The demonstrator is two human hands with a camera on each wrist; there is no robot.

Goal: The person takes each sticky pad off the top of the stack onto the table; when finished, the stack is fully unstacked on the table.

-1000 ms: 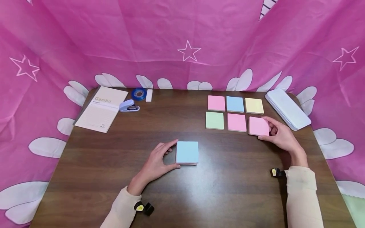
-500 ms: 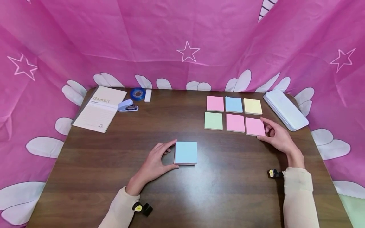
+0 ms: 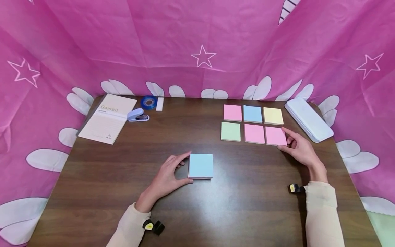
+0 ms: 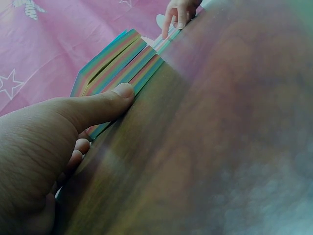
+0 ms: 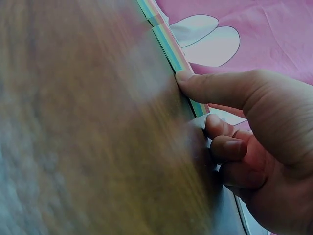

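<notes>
In the head view my left hand (image 3: pixel 168 175) grips the left side of a stack of sticky note pads (image 3: pixel 201 165) with a light blue top, thumb on the near edge and a finger at the far corner. The left wrist view shows several pads with striped, multicoloured edges (image 4: pixel 117 68) piled up there. At the right, my right hand (image 3: pixel 302 149) pinches a pink sticky note pad (image 3: pixel 275 136) flat on the table, thumb at its near corner and index finger at its far one. Close to its left lies another pink pad (image 3: pixel 254 133); a green pad (image 3: pixel 230 131) follows.
Behind them lie a pink pad (image 3: pixel 232 113), a blue pad (image 3: pixel 252 113) and a yellow pad (image 3: pixel 273 116). A white case (image 3: pixel 308 119) is right of these. At the back left are a notebook (image 3: pixel 108 118), stapler (image 3: pixel 137 115), blue tape roll (image 3: pixel 148 102) and white eraser (image 3: pixel 159 104).
My right hand has slid the pink pad left and slightly away, narrowing the gap to the neighbouring pink pad. The left hand and its stack stay in place; the head view shifts slightly.
</notes>
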